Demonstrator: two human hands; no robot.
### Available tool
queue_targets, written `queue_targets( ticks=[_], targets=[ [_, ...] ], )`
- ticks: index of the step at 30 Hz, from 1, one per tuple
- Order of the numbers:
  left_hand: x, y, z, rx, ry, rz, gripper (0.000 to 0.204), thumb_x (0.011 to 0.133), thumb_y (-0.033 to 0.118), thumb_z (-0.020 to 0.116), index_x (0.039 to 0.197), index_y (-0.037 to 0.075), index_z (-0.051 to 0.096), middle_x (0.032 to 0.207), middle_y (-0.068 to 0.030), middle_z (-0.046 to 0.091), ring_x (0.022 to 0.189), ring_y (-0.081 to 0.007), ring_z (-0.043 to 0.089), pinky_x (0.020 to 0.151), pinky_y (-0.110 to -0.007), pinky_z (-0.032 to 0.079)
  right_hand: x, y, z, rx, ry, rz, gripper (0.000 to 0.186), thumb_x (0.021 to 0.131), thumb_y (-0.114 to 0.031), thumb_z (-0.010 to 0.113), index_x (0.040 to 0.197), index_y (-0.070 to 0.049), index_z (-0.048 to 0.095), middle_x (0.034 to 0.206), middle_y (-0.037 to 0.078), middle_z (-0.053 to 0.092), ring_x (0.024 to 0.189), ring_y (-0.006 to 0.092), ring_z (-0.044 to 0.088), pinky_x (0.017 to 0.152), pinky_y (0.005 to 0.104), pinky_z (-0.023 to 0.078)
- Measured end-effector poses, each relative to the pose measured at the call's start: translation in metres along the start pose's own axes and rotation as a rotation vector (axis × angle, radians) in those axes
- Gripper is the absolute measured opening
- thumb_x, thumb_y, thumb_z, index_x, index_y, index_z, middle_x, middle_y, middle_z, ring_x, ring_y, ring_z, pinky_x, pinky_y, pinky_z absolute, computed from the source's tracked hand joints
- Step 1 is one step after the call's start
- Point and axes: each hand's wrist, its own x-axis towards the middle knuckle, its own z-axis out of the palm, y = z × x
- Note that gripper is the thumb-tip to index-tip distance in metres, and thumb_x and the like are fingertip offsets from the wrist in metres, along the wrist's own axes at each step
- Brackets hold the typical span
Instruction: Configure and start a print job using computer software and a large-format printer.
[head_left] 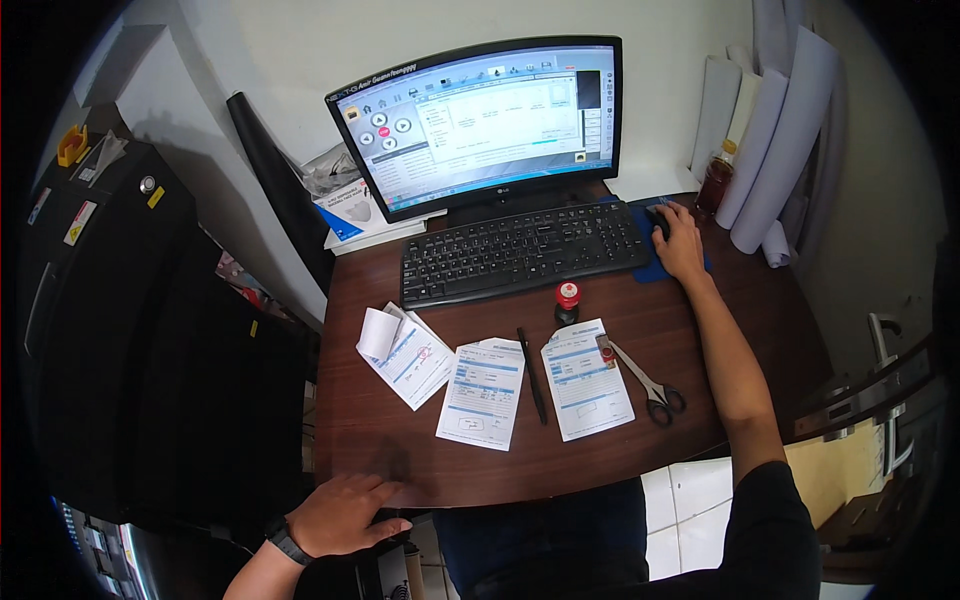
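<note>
Black mouse (658,221) under right hand (681,243), long axis toward monitor (480,130)

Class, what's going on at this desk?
The right hand rests over a black computer mouse on a blue mouse pad beside the keyboard. The left hand, holding nothing visible, is at the near edge of the desk. The monitor is lit. In front of the keyboard are printed forms, a pen, scissors and an upright stamp.

Pale wall (470,18) rose at twelve o'clock, shadowed wall (868,235) stood at three, dark brown desk (350,440) filled the center, white tiled floor (702,500) gleamed near five
</note>
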Motion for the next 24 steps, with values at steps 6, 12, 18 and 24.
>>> queue_targets(
  ticks=[6,12,18,24],
  targets=[
    [-0.0001,0.0014,-0.0017,-0.008,-0.022,-0.028,0.061,0.098,0.052,0.062,0.130,0.000,0.063,0.105,-0.0165,0.067,0.100,-0.0368,0.065,0.088,-0.046,0.053,-0.0002,-0.0009,-0.0004,0.005,-0.001,-0.010,0.044,0.089,-0.020,0.065,0.133,-0.010,0.063,0.142,0.014,0.054,0.131,0.0347,0.051,0.106,0.0493,0.044],
    [-0.0005,0.0022,-0.0022,-0.018,-0.007,-0.022,0.060,0.098,0.052,0.062,0.131,0.001,0.063,0.104,-0.0161,0.066,0.099,-0.0370,0.065,0.088,-0.046,0.053,0.0000,-0.0027,-0.0028,0.024,-0.009,-0.015,0.045,0.088,-0.019,0.067,0.132,-0.009,0.063,0.143,0.015,0.054,0.131,0.0355,0.051,0.107,0.0482,0.043],
    [-0.0009,0.0003,-0.0008,-0.007,0.000,-0.003,0.060,0.098,0.051,0.062,0.131,0.001,0.062,0.104,-0.0160,0.066,0.098,-0.0369,0.065,0.088,-0.046,0.053,0.0000,-0.0051,-0.0045,0.032,-0.011,-0.022,0.045,0.088,-0.019,0.067,0.132,-0.009,0.064,0.143,0.016,0.054,0.130,0.0360,0.051,0.108,0.0472,0.043],
    [-0.0015,-0.0001,-0.0001,0.001,-0.002,-0.011,0.060,0.098,0.051,0.062,0.130,0.000,0.063,0.103,-0.0159,0.066,0.097,-0.0370,0.065,0.086,-0.046,0.053,-0.0001,-0.0069,-0.0062,0.062,-0.003,-0.048,0.044,0.088,-0.018,0.068,0.131,-0.008,0.064,0.143,0.017,0.054,0.130,0.0369,0.052,0.109,0.0469,0.043]
  ],
)
